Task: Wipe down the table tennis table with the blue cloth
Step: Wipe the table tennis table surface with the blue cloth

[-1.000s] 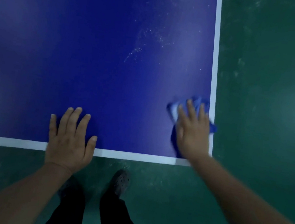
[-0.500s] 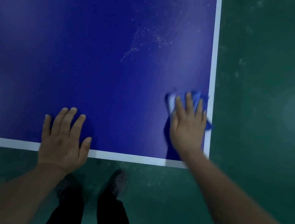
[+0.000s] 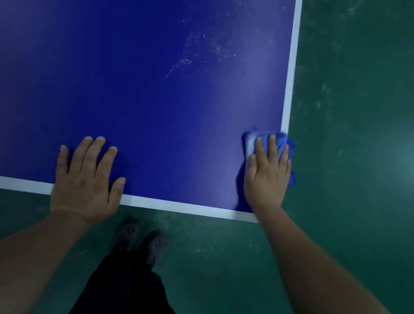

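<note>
The right hand (image 3: 267,180) presses the blue cloth (image 3: 251,138) with straight fingers at the desk's (image 3: 133,69) near right corner; the left hand (image 3: 85,181) lies flat, fingers released.

Both forearms bare, no sleeves visible, no watch or rings seen. Left hand (image 3: 85,181) and right hand (image 3: 267,176): bare, short trimmed nails. Trousers (image 3: 129,296): dark, near black, loose cut, wide at legs. Shoes (image 3: 142,242): grey-brown clog type, rounded toes, rows of small round vent holes across uppers. Lighting dim; finer detail unclear.
</note>
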A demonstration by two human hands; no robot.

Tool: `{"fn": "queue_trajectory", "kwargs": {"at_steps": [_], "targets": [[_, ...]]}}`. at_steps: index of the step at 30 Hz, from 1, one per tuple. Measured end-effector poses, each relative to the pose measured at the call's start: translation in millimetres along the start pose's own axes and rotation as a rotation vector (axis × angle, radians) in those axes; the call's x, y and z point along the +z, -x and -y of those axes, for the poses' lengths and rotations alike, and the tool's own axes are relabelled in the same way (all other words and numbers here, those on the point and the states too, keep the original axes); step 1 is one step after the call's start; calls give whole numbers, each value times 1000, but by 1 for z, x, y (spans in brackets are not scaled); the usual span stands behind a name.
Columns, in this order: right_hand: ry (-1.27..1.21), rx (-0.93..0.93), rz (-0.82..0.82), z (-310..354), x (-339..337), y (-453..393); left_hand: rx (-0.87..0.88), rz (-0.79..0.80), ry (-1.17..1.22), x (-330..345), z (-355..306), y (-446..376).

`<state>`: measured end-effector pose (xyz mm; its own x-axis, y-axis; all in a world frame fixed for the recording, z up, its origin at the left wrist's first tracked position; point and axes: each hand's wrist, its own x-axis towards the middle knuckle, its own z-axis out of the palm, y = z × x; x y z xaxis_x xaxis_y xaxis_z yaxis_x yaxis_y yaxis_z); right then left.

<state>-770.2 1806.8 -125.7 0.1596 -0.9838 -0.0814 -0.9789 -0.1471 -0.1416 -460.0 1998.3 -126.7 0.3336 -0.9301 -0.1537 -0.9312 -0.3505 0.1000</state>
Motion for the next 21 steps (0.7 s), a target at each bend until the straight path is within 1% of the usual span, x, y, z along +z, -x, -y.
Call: {"fn": "queue_trajectory", "kwargs": {"at_steps": [2,4,6,7,10,12,14,17,19,21], "targets": [[26,-28,13,-7,3,52,-1,12,-2,0,0,1],[11,-58,38,-21,4,76,1,15,6,-2,-1,0],[10,-56,63,-28,4,65,-1,27,17,-2,-2,0],[13,-16,72,-26,3,57,2,34,20,-2,-1,0],[-5,137,78,-4,3,30,19,56,18,0,2,0],[-4,146,67,14,2,14,24,50,23,1,3,-1],[2,64,71,30,1,0,23,41,28,2,2,-2],[37,-115,102,43,1,-6,25,28,31,3,2,0],[49,-216,119,37,-1,-13,29,28,21,4,2,0],[68,-244,127,23,-5,-38,32,8,9,5,3,-1]]}}
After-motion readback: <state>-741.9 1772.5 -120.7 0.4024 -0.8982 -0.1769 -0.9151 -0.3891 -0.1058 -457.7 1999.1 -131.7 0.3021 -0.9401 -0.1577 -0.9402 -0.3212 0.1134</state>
